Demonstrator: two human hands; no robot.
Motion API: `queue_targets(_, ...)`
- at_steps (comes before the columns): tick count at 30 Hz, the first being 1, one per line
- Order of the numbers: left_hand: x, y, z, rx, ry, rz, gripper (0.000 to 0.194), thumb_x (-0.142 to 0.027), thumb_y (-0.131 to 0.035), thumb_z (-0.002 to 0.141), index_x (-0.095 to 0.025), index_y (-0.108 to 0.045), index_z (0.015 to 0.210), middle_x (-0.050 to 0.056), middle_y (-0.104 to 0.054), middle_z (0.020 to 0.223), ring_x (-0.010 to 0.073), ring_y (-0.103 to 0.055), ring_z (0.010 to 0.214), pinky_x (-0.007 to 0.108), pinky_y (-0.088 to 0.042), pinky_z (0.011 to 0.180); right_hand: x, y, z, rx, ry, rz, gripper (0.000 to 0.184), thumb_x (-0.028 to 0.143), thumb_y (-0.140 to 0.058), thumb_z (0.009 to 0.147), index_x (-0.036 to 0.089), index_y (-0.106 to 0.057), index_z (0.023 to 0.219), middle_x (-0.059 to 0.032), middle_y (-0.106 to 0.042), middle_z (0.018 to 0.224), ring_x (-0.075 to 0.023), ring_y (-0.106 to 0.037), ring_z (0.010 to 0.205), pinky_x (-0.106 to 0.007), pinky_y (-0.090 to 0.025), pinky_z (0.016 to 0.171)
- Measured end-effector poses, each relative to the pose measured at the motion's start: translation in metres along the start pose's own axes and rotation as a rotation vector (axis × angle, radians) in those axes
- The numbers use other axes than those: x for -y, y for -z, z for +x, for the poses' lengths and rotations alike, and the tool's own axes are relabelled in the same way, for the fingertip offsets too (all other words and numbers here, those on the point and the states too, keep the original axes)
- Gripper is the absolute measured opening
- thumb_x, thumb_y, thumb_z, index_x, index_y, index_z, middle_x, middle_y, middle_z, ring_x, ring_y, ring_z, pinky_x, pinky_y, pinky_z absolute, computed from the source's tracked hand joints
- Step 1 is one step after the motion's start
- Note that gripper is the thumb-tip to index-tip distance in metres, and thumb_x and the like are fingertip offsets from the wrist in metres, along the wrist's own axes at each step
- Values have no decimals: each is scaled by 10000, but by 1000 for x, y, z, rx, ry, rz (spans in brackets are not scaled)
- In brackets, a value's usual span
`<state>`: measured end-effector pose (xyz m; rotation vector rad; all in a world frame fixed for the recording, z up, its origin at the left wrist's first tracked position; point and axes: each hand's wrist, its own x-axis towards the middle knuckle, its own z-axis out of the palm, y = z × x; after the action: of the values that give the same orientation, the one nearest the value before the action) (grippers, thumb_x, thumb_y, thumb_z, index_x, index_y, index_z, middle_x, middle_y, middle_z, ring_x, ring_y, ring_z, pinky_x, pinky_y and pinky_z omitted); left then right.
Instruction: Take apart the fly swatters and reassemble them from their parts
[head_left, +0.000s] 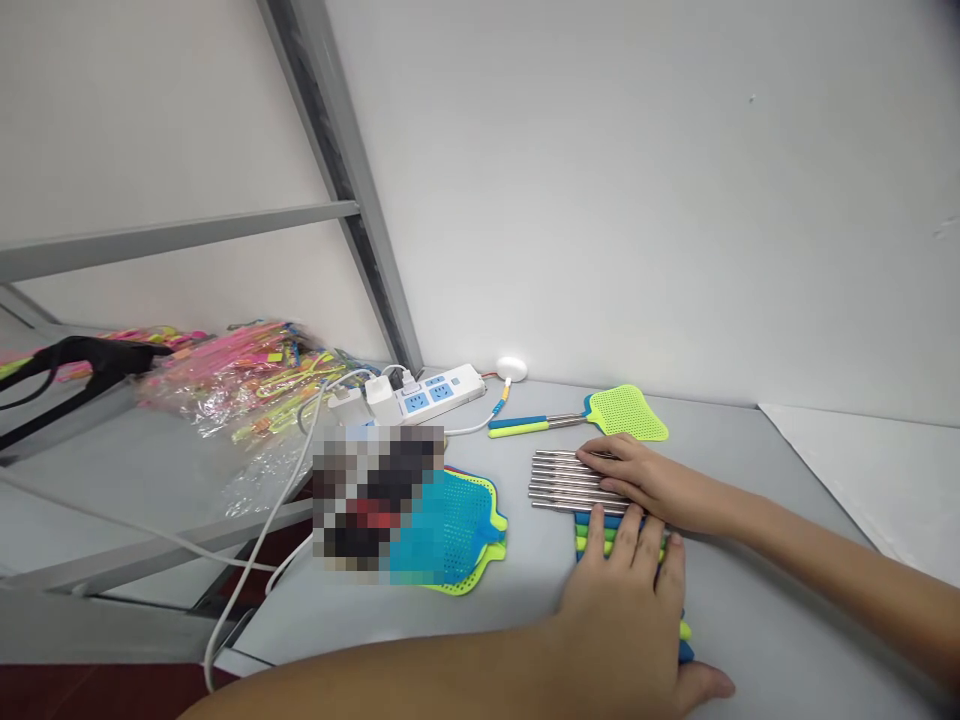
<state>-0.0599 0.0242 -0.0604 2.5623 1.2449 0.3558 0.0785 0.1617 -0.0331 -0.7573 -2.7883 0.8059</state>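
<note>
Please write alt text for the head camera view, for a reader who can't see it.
Two bare hands work over a gray table: the right hand touches a row of metal rods, the left hand covers blue and green handles. Blue and yellow-green fly swatter heads lie left, partly pixelated; a power strip sits behind them.

Bright, even, cool-toned light, soft faint shadows, small glints on metal rods (553, 481), shine on plastic bags (217, 400), wide-angle stretching towards the edges, coarse pixelation at centre-left, dark upper-right corner
</note>
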Motion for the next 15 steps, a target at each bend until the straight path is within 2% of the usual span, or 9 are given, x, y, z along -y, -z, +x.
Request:
queue_targets(6, -13, -7, 13, -8, -12, 33, 843, -643, -267, 936, -39, -233, 1523, 244, -250, 1563, 395, -133, 1473, 641, -142, 1144, -7, 3, -17, -50, -5, -64, 428, 419, -330, 1017, 310, -517, 1386, -54, -507, 1388, -247, -445, 1263, -437, -405, 1054)
queue_targets(10, -12, -5, 12, -75, -62, 76, 814, -665, -295, 927, -125, -244, 1534, 247, -280, 1551, 393, -167, 1468, 644, -194, 1123, -11, 2, -17, -119, -7, -67, 443, 440, -348, 1008, 278, -530, 1378, -59, -555, 1364, -257, -486, 1249, -452, -405, 1056)
queue_targets(13, -12, -2, 8, -124, -102, 123, 814, -689, -293, 918, -168, -229, 1541, 245, -267, 1557, 384, -159, 1472, 642, -216, 1115, -10, 3, -22, -176, -69, 17, 456, 465, -383, 993, 294, -511, 1396, -46, -562, 1376, -264, -499, 1259, -456, -400, 1067)
queue_targets(15, -12, 2, 5, -131, -132, 134, 826, -703, -285, 912, -186, -196, 1549, 229, -230, 1575, 377, -135, 1478, 641, -216, 1119, -10, 4, -30, -259, -167, 122, 451, 489, -386, 987, 323, -511, 1388, -30, -563, 1380, -268, -509, 1256, -466, -403, 1062)
